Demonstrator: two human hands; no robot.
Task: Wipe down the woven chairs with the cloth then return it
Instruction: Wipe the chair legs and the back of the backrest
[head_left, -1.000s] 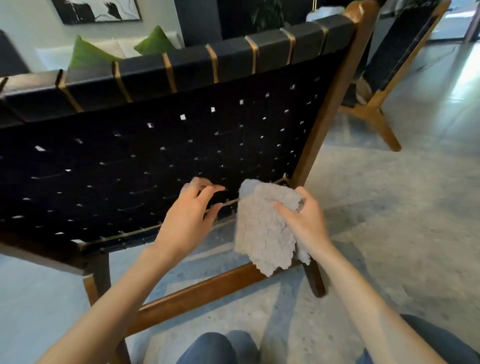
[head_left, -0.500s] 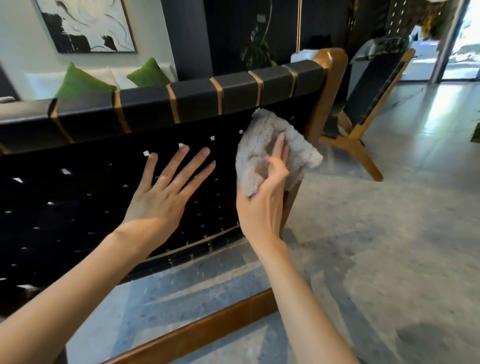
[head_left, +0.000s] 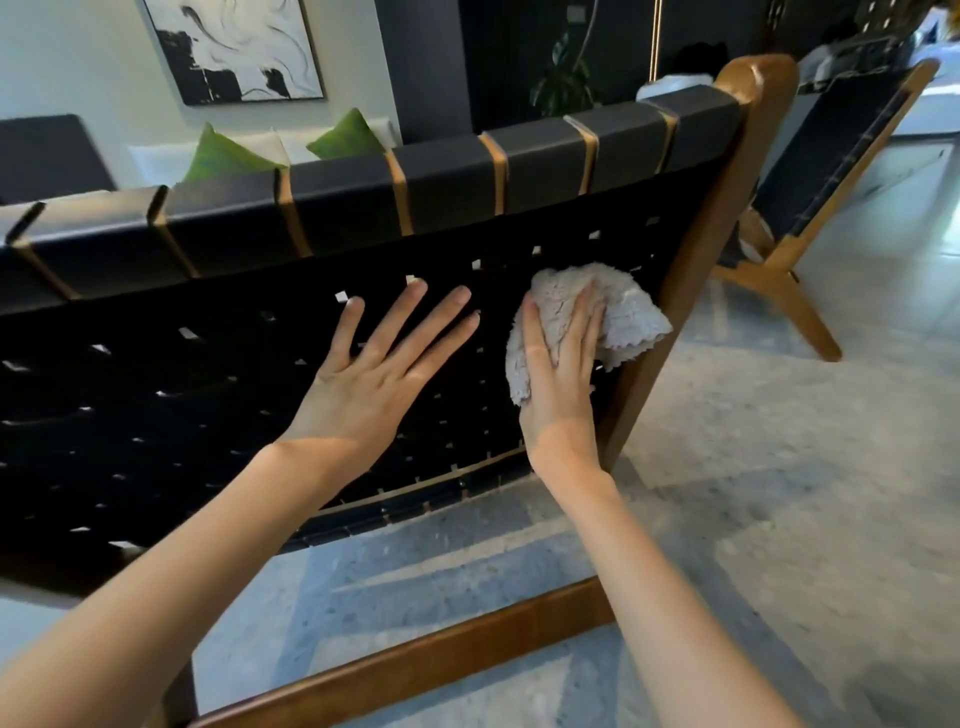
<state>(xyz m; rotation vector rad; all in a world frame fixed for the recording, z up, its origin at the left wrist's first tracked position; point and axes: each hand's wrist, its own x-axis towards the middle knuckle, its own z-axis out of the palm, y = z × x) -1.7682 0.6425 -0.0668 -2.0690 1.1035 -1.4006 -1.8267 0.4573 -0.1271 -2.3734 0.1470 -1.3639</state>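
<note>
A black woven chair (head_left: 218, 395) with a brown wooden frame fills the left and middle; I face the back of its backrest. My right hand (head_left: 558, 374) presses a crumpled pale grey cloth (head_left: 623, 312) flat against the weave, close to the right wooden post, fingers straight over the cloth. My left hand (head_left: 379, 374) lies flat on the weave just left of the cloth, fingers spread. A second woven chair (head_left: 826, 171) stands at the far right.
A wooden rail (head_left: 415, 670) of the near chair's base runs low across the pale stone floor (head_left: 779, 493). Behind the chair are a white sofa with green cushions (head_left: 221, 156), a framed picture and a plant.
From low on the backrest both hands rose; the left one opened flat on the weave. In the last half second the right hand slid the cloth down from under the top rail.
</note>
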